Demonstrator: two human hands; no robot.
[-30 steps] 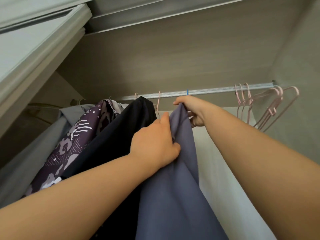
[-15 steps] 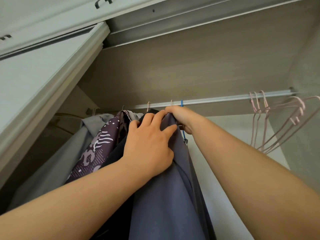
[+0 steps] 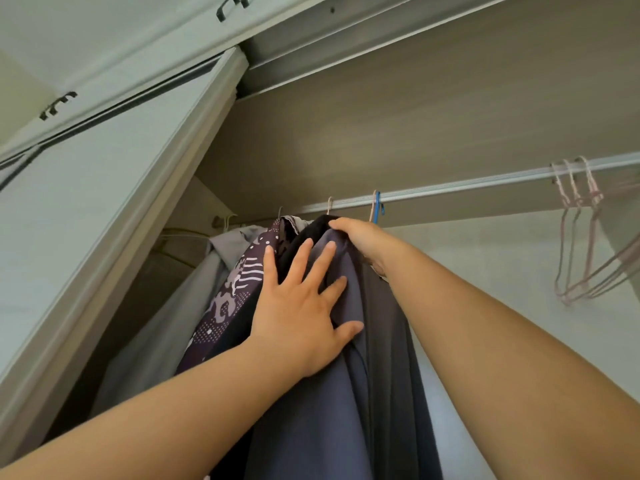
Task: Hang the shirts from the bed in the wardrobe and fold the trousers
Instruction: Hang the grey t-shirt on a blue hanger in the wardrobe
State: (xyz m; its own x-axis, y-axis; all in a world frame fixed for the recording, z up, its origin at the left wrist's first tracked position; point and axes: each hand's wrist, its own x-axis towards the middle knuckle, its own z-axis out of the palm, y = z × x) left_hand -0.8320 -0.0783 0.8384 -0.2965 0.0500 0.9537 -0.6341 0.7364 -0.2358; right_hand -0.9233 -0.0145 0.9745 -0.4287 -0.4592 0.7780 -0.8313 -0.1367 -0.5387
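Observation:
A blue-grey shirt [image 3: 322, 393] hangs from the wardrobe rail [image 3: 467, 188] on a blue hanger [image 3: 376, 206]. My left hand [image 3: 301, 306] lies flat on the shirt's shoulder with fingers spread. My right hand [image 3: 360, 237] grips the top of the shirt at the collar, just under the hanger hook. To the left hang a black garment [image 3: 294, 247], a purple patterned shirt [image 3: 235, 292] and a grey shirt [image 3: 180, 313].
Several empty pink hangers [image 3: 581, 237] hang at the right end of the rail. The sliding wardrobe door [image 3: 104, 220] stands at the left, with upper cabinet handles [image 3: 59, 105] above. Bare rail lies between the blue hanger and the pink ones.
The blue hanger now hangs on the rail. My left hand has let go of the fabric and spread flat on the shirt. The view has tilted further upward.

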